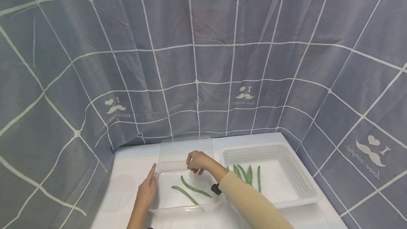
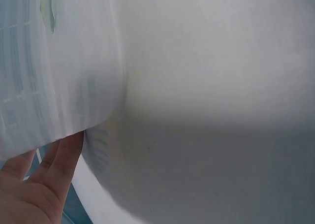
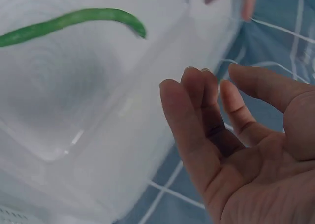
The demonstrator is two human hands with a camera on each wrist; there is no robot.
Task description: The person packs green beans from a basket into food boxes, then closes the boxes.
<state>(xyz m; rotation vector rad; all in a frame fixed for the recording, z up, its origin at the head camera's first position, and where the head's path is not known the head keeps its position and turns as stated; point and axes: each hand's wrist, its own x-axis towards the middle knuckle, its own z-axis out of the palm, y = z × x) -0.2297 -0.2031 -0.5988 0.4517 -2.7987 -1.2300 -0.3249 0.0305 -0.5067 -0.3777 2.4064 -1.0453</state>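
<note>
A clear plastic container (image 1: 178, 208) stands at the front of the table with two green beans (image 1: 194, 188) lying in it. My left hand (image 1: 147, 191) rests against the container's left side; in the left wrist view, its fingers (image 2: 69, 152) are fairly straight and touch the wall. Over the container's far right part hovers my right hand (image 1: 198, 161). Its fingers (image 3: 179, 115) are loosely bent, and the right wrist view shows nothing between them and the thumb. A green bean (image 3: 83, 17) appears below that hand, inside the container.
To the right stands a white perforated basket (image 1: 305, 183) with several green beans (image 1: 249, 174) on its left side. A clear, flat-looking plastic piece (image 1: 187, 147) lies behind the container. A grey checked curtain (image 1: 213, 63) surrounds the white table (image 1: 119, 176) at the back and sides.
</note>
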